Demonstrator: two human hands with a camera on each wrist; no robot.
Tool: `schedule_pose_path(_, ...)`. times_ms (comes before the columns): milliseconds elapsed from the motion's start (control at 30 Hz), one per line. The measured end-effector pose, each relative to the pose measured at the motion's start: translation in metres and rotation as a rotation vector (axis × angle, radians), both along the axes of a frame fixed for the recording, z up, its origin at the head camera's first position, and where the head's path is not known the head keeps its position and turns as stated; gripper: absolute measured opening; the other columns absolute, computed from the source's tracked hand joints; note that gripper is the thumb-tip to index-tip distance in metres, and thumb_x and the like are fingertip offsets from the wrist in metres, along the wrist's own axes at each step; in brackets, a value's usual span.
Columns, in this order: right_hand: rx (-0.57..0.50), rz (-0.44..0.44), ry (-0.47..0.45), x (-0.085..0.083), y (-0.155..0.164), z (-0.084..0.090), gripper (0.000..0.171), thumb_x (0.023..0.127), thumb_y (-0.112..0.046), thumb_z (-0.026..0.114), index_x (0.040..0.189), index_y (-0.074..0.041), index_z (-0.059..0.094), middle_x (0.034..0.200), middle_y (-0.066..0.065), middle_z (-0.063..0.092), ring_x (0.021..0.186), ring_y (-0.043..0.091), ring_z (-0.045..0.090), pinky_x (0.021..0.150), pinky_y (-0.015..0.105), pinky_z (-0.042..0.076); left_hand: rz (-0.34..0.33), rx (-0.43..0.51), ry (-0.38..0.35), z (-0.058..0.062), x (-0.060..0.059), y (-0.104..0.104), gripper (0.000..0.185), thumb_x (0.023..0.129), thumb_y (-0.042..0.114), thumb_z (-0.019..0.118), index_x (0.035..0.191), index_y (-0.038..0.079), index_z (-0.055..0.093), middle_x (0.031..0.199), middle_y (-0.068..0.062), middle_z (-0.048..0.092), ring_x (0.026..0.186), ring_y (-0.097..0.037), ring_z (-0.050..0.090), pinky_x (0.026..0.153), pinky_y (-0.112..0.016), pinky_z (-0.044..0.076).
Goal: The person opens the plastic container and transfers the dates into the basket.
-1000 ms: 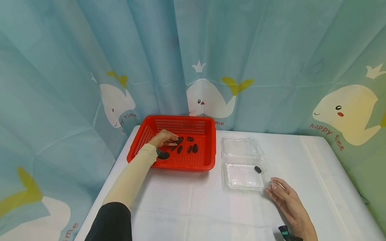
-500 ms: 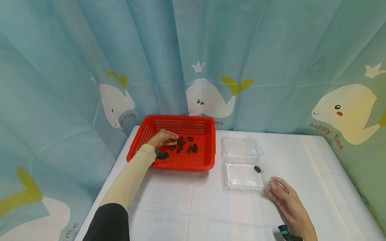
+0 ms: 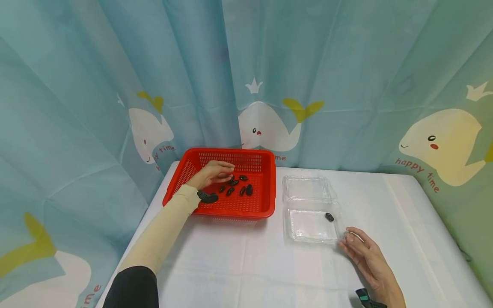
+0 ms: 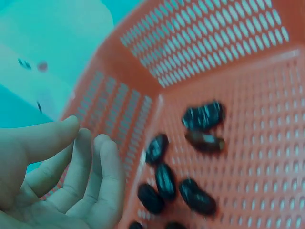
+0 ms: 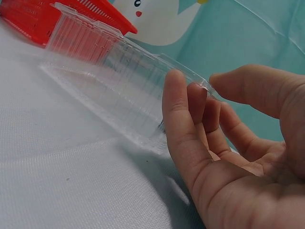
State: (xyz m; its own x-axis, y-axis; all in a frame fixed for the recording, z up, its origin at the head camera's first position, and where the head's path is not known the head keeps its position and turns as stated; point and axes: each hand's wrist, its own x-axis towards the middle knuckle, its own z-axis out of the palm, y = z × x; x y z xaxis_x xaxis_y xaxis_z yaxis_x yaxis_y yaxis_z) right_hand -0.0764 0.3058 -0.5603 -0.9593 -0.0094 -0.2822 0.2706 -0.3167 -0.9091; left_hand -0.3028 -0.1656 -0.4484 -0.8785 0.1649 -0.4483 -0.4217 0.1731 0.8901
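Note:
My left hand (image 3: 212,174) hovers inside the red plastic basket (image 3: 235,213), above its left part. In the left wrist view, the thumb and fingertips (image 4: 71,125) come close together with nothing visible between them. Several dark, glossy, wrinkled dates (image 4: 195,198) lie on the basket floor beside that hand. With thumb and fingers, my right hand (image 3: 367,259) pinches the near right corner of a clear plastic clamshell box (image 5: 105,52). The box lies with its lid (image 3: 307,188) folded back, and a single date (image 3: 329,217) rests in its base.
A white cloth (image 3: 246,265) covers the table. Behind the table hangs a blue curtain (image 3: 346,107) with whale prints, which the back of the basket nearly meets. The basket walls rise around the dates.
My left hand has drawn away from the dates and risen slightly towards the back of the basket. One date near the fingers has shifted. The right hand and box have stayed put.

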Motion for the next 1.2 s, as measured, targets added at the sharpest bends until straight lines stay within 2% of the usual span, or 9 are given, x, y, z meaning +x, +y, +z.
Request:
schedule_pose_path(167,0.002,-0.003,-0.014,0.001,0.000,-0.002,0.025,0.107,-0.008,0.057,0.122,-0.028,0.060,0.105,-0.010,0.069,0.098,0.008,0.074,0.094,0.022,0.060,-0.058,0.007,0.060,0.012,0.010,0.010,0.045,0.103,0.009,0.064,0.146,-0.002,0.057,0.103,0.003,0.070,0.100,-0.020,0.070,0.111,-0.044,0.054)
schedule_pose_path(300,-0.001,-0.002,-0.019,0.001,0.000,-0.003,0.025,0.107,-0.008,0.058,0.121,-0.029,0.061,0.104,-0.010,0.070,0.098,0.008,0.074,0.095,0.022,0.060,-0.104,0.014,0.099,0.021,0.020,0.018,0.043,0.103,0.009,0.065,0.144,-0.002,0.058,0.109,0.000,0.070,0.110,-0.027,0.068,0.106,-0.041,0.057)
schedule_pose_path(433,-0.005,0.001,-0.008,0.001,0.001,-0.003,0.026,0.107,-0.007,0.057,0.121,-0.028,0.061,0.104,-0.010,0.069,0.098,0.008,0.074,0.094,0.022,0.061,-0.151,0.027,0.115,0.027,0.030,0.028,0.040,0.103,0.011,0.066,0.141,0.000,0.062,0.115,-0.003,0.069,0.107,-0.025,0.068,0.108,-0.042,0.056)
schedule_pose_path(567,-0.013,0.008,0.001,0.001,0.001,-0.002,0.026,0.107,-0.006,0.056,0.121,-0.027,0.061,0.104,-0.009,0.069,0.098,0.009,0.074,0.093,0.023,0.061,-0.182,0.067,0.099,0.031,0.039,0.040,0.037,0.102,0.011,0.066,0.139,0.002,0.064,0.116,-0.004,0.069,0.108,-0.027,0.067,0.116,-0.051,0.049)
schedule_pose_path(667,-0.019,0.011,0.005,0.001,0.001,-0.003,0.026,0.107,-0.006,0.056,0.121,-0.027,0.061,0.105,-0.009,0.070,0.098,0.009,0.074,0.094,0.023,0.061,-0.206,0.114,0.077,0.033,0.045,0.050,0.038,0.102,0.011,0.067,0.139,0.002,0.064,0.120,-0.007,0.070,0.109,-0.027,0.067,0.115,-0.051,0.049)
schedule_pose_path(800,-0.024,0.011,0.004,0.002,0.001,-0.003,0.026,0.107,-0.006,0.056,0.121,-0.027,0.061,0.105,-0.009,0.070,0.098,0.009,0.074,0.094,0.023,0.061,-0.247,0.179,0.024,0.033,0.052,0.065,0.038,0.102,0.011,0.067,0.139,0.002,0.064,0.127,-0.010,0.068,0.103,-0.021,0.067,0.102,-0.038,0.060)
schedule_pose_path(933,-0.014,0.010,-0.003,0.001,0.000,-0.002,0.026,0.107,-0.007,0.056,0.122,-0.028,0.061,0.105,-0.009,0.069,0.098,0.008,0.074,0.094,0.023,0.061,-0.276,0.228,-0.023,0.032,0.059,0.079,0.036,0.102,0.009,0.065,0.137,0.000,0.064,0.124,-0.011,0.068,0.098,-0.018,0.067,0.086,-0.026,0.061)
schedule_pose_path(1067,-0.003,0.008,-0.004,0.000,0.000,-0.001,0.026,0.107,-0.007,0.057,0.122,-0.028,0.060,0.105,-0.010,0.068,0.098,0.008,0.074,0.095,0.022,0.060,-0.313,0.272,-0.034,0.031,0.068,0.090,0.035,0.103,0.007,0.062,0.137,-0.003,0.063,0.116,-0.007,0.069,0.099,-0.018,0.067,0.085,-0.026,0.062)
schedule_pose_path(1200,-0.005,0.001,-0.004,0.000,0.000,0.000,0.026,0.106,-0.007,0.057,0.121,-0.028,0.060,0.104,-0.010,0.069,0.098,0.008,0.074,0.095,0.023,0.060,-0.372,0.320,-0.069,0.028,0.075,0.103,0.037,0.105,0.005,0.058,0.141,-0.004,0.059,0.118,-0.005,0.067,0.103,-0.020,0.065,0.087,-0.027,0.061)
